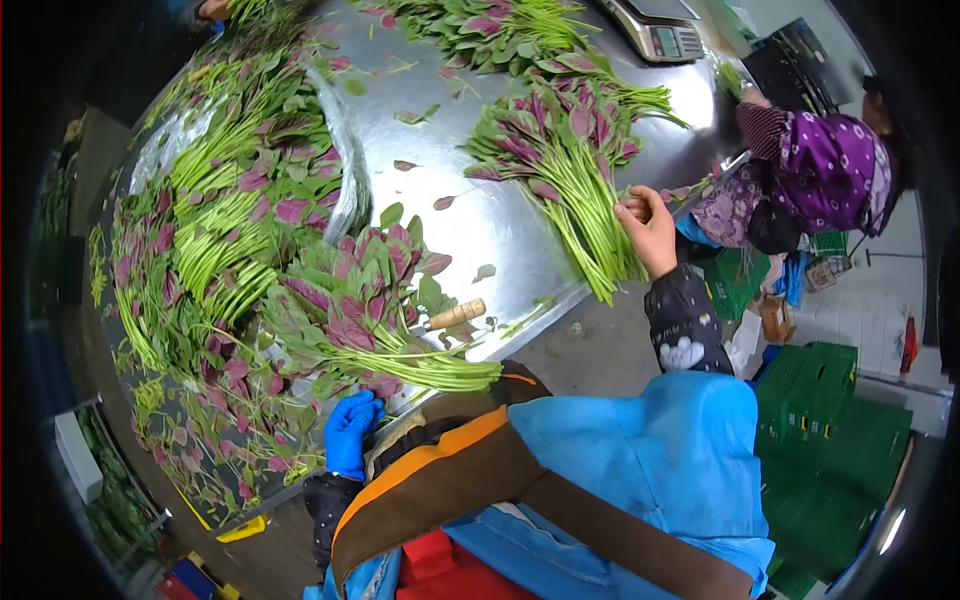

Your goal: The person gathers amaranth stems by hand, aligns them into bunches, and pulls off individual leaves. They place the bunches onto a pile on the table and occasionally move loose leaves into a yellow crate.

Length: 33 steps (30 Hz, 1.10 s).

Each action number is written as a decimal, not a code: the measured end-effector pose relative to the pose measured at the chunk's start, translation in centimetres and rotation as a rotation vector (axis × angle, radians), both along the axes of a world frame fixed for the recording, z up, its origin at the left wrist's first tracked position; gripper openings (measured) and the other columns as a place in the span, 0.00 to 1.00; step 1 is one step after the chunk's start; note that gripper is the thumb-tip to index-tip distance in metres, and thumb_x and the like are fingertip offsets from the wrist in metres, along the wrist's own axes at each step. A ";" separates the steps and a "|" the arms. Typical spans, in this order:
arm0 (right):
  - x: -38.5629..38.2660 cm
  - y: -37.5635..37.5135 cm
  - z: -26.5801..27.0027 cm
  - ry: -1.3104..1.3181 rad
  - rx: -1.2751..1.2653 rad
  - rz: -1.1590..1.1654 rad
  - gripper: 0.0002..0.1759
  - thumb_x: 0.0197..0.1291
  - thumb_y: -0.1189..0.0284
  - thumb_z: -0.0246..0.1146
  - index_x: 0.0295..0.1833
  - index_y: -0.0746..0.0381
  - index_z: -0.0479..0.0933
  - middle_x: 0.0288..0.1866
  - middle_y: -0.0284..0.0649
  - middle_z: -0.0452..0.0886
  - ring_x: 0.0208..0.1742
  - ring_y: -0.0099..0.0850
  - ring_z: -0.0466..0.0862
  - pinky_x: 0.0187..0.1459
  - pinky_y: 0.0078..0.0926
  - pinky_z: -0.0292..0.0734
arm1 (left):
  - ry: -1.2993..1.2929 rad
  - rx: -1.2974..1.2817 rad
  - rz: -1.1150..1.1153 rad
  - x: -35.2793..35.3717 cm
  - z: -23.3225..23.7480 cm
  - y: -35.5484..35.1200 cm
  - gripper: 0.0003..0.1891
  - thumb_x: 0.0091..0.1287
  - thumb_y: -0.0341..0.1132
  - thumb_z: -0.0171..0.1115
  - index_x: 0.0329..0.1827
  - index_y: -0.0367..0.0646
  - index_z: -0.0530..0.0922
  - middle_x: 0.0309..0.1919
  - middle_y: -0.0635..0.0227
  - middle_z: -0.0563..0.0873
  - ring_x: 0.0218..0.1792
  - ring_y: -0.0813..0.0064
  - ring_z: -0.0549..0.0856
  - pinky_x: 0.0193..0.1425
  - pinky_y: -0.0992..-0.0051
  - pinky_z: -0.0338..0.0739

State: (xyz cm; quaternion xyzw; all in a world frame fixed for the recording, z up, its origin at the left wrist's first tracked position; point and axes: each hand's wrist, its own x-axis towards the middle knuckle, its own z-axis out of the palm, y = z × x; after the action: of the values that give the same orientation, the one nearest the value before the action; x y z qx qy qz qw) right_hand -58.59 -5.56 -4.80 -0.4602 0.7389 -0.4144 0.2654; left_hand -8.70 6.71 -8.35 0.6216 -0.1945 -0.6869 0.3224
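Observation:
My right hand [648,228] is bare, with its fingers loosely bent and the thumb a little apart from them. Its fingertips are at the right side of a bunch of red-and-green amaranth [585,205], whose stems reach past the table's edge. A blue glove covers my left hand [352,432], low by the near edge with its fingers curled in; whatever they may hold is hidden. Just above it lies another amaranth bunch [360,320], its stems pointing right. A wooden-handled knife [455,315] rests beside those leaves, its blade mostly covered.
Amaranth is heaped on the left [215,220], partly on a clear plastic sheet [345,150]. More bunches [490,35] and a digital scale [655,35] occupy the metal table's [410,110] far side. Another person [820,170] in purple works at right. Green crates [830,440] are stacked below.

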 end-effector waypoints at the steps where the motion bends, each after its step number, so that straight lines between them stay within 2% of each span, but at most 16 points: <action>1: 1.5 0.1 1.1 0.026 -0.063 0.041 0.19 0.53 0.74 0.67 0.50 0.67 0.74 0.35 0.36 0.78 0.38 0.23 0.78 0.43 0.21 0.74 | 0.014 -0.021 -0.016 -0.1 -0.4 0.0 0.11 0.63 0.24 0.58 0.49 0.36 0.78 0.42 0.63 0.84 0.40 0.73 0.83 0.47 0.76 0.78; 3: 6.7 0.8 2.5 0.108 -0.077 0.256 0.15 0.52 0.74 0.67 0.46 0.65 0.75 0.35 0.36 0.78 0.38 0.24 0.77 0.42 0.22 0.73 | 0.034 -0.055 -0.053 0.0 -1.3 0.0 0.11 0.63 0.24 0.58 0.49 0.35 0.79 0.41 0.63 0.84 0.41 0.73 0.83 0.47 0.76 0.77; 6: 12.4 1.7 1.2 0.041 0.026 0.632 0.15 0.52 0.72 0.67 0.45 0.65 0.76 0.37 0.40 0.79 0.39 0.32 0.78 0.43 0.27 0.73 | -0.161 -0.186 -0.337 -1.0 -0.5 -1.0 0.12 0.63 0.28 0.60 0.49 0.35 0.80 0.40 0.66 0.85 0.40 0.78 0.82 0.48 0.77 0.76; 8: 15.9 3.4 0.3 0.013 0.090 0.816 0.16 0.51 0.71 0.68 0.45 0.64 0.76 0.38 0.42 0.79 0.41 0.37 0.78 0.43 0.30 0.73 | -0.065 -0.103 -0.310 -1.5 -0.8 -1.0 0.12 0.63 0.28 0.60 0.48 0.34 0.80 0.41 0.67 0.85 0.41 0.79 0.81 0.49 0.77 0.75; 10: 18.1 4.3 -0.6 0.038 0.048 0.938 0.20 0.49 0.67 0.70 0.46 0.63 0.75 0.39 0.43 0.78 0.45 0.42 0.77 0.46 0.35 0.72 | -0.069 -0.191 -0.340 -2.1 -1.0 -1.2 0.12 0.62 0.27 0.61 0.48 0.34 0.80 0.40 0.67 0.85 0.39 0.80 0.81 0.48 0.77 0.75; 13: 20.6 5.3 -1.9 0.090 0.046 0.983 0.26 0.46 0.63 0.72 0.49 0.63 0.73 0.41 0.43 0.78 0.46 0.43 0.76 0.47 0.37 0.72 | -0.167 -0.124 -0.402 -3.0 -0.7 -1.5 0.12 0.63 0.28 0.61 0.48 0.33 0.80 0.41 0.67 0.84 0.39 0.79 0.80 0.48 0.78 0.75; 14: 21.3 5.6 -2.2 0.152 0.037 1.007 0.33 0.42 0.59 0.73 0.52 0.63 0.72 0.42 0.45 0.77 0.47 0.43 0.76 0.46 0.37 0.72 | -0.197 -0.081 -0.419 -3.3 -0.5 -1.6 0.11 0.64 0.28 0.61 0.48 0.33 0.80 0.42 0.67 0.84 0.40 0.79 0.80 0.48 0.79 0.74; 17: 23.0 6.3 -2.0 0.247 0.123 1.045 0.37 0.39 0.57 0.74 0.54 0.63 0.70 0.41 0.46 0.78 0.46 0.44 0.77 0.46 0.37 0.72 | -0.058 -0.001 -0.342 -3.7 -0.6 -1.9 0.12 0.63 0.27 0.61 0.50 0.34 0.79 0.42 0.67 0.84 0.40 0.79 0.80 0.49 0.79 0.75; 18: 23.4 6.4 -2.4 0.235 0.144 1.063 0.37 0.40 0.60 0.73 0.55 0.63 0.68 0.37 0.47 0.79 0.40 0.47 0.79 0.43 0.40 0.74 | -0.028 -0.082 -0.254 -4.1 -0.8 -1.7 0.11 0.62 0.30 0.64 0.44 0.34 0.80 0.33 0.70 0.83 0.35 0.82 0.79 0.42 0.80 0.75; 21: 24.6 6.5 -2.7 0.286 0.321 1.046 0.33 0.42 0.64 0.69 0.55 0.63 0.66 0.32 0.48 0.79 0.35 0.49 0.80 0.39 0.44 0.75 | -0.028 -0.112 -0.271 -4.1 -0.8 -1.6 0.12 0.62 0.31 0.64 0.46 0.34 0.80 0.35 0.69 0.84 0.36 0.82 0.80 0.42 0.79 0.75; 22: 24.6 6.5 -3.5 0.303 0.289 1.064 0.30 0.43 0.66 0.66 0.54 0.62 0.66 0.30 0.49 0.80 0.32 0.49 0.81 0.35 0.45 0.75 | -0.021 -0.118 -0.244 -4.2 -0.6 -1.5 0.12 0.61 0.30 0.64 0.46 0.35 0.80 0.36 0.69 0.85 0.37 0.82 0.80 0.43 0.80 0.76; 25: 24.1 6.0 -3.4 0.331 0.254 1.114 0.30 0.43 0.65 0.66 0.53 0.62 0.66 0.30 0.50 0.79 0.35 0.48 0.81 0.36 0.44 0.75 | 0.017 -0.090 -0.427 -1.8 0.5 -2.2 0.14 0.59 0.28 0.64 0.49 0.36 0.80 0.38 0.68 0.85 0.38 0.83 0.80 0.44 0.80 0.76; 26: 24.0 5.1 -2.5 0.310 0.310 1.129 0.27 0.43 0.67 0.66 0.50 0.63 0.69 0.31 0.50 0.80 0.35 0.48 0.81 0.37 0.41 0.76 | -0.024 -0.174 -0.486 -0.8 1.3 -2.4 0.20 0.58 0.26 0.63 0.55 0.37 0.77 0.45 0.64 0.84 0.45 0.73 0.82 0.54 0.73 0.75; 29: 22.9 2.6 -1.8 -0.012 0.346 1.243 0.22 0.44 0.69 0.67 0.46 0.66 0.73 0.32 0.50 0.80 0.35 0.47 0.81 0.39 0.38 0.76 | -0.889 -0.964 -0.722 -2.7 9.3 -5.7 0.28 0.48 0.27 0.68 0.57 0.43 0.76 0.48 0.63 0.82 0.50 0.63 0.80 0.59 0.65 0.71; 31: 23.6 1.0 2.0 -0.194 0.510 1.269 0.21 0.44 0.72 0.67 0.46 0.67 0.75 0.34 0.47 0.82 0.34 0.31 0.82 0.39 0.30 0.75 | -1.162 -1.287 -0.751 -4.4 10.3 -7.0 0.34 0.41 0.29 0.70 0.57 0.48 0.75 0.48 0.63 0.81 0.54 0.57 0.78 0.63 0.59 0.67; 33: 25.3 -0.1 7.8 -0.268 0.611 1.277 0.19 0.48 0.73 0.67 0.47 0.68 0.76 0.35 0.39 0.82 0.36 0.24 0.79 0.41 0.24 0.74 | -1.005 -1.351 -0.733 -4.5 8.7 -8.9 0.30 0.43 0.29 0.70 0.55 0.47 0.76 0.46 0.63 0.81 0.51 0.60 0.79 0.60 0.62 0.69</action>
State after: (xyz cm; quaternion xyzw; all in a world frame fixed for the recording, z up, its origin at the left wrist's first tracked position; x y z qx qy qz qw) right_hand -33.26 -5.62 3.02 -0.6528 0.3699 -0.0060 0.6610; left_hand -13.15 -2.24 0.35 0.4260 -0.8569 -0.1357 0.2565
